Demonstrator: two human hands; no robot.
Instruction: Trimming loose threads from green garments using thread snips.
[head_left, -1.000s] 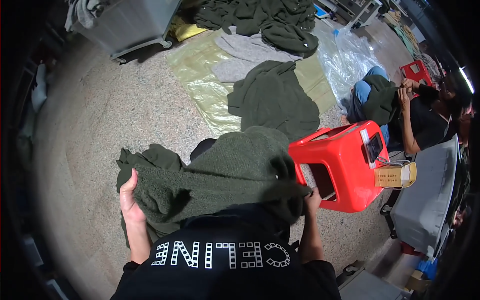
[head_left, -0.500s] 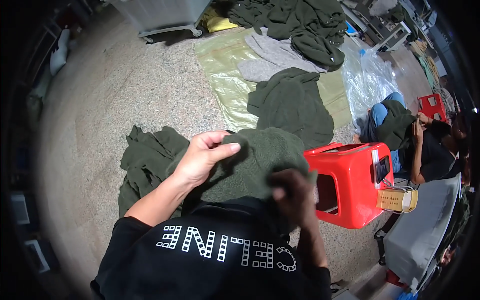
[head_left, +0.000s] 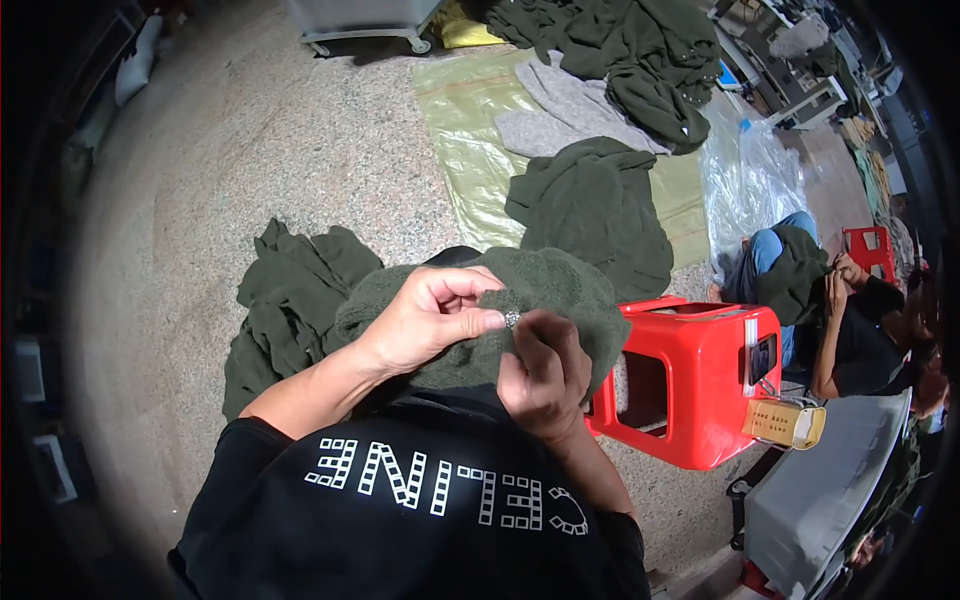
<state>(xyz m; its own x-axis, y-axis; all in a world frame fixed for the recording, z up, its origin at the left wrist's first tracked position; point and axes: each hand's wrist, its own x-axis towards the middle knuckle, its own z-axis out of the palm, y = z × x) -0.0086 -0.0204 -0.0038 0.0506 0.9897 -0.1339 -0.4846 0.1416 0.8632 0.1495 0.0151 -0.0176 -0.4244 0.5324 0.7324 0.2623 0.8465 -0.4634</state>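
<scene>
The left hand (head_left: 425, 318) pinches with thumb (head_left: 468, 324) and fingers (head_left: 458, 284), the right hand (head_left: 547, 380) curls just beside it, and both forearms (head_left: 318, 388) slant inward.

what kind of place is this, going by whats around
Probably a garment workshop: dark green garments lie heaped by yellowish plastic sheeting, a grey wheeled bin stands nearby, and another person at the right also handles dark green cloth.

A dark green garment (head_left: 580, 275), pinched
Left hand (head_left: 425, 320) grips its edge; right hand (head_left: 545, 375) is at a shiny piece (head_left: 513, 318); another garment (head_left: 600, 215) overlaps the near edge of the sheet (head_left: 460, 140).
</scene>
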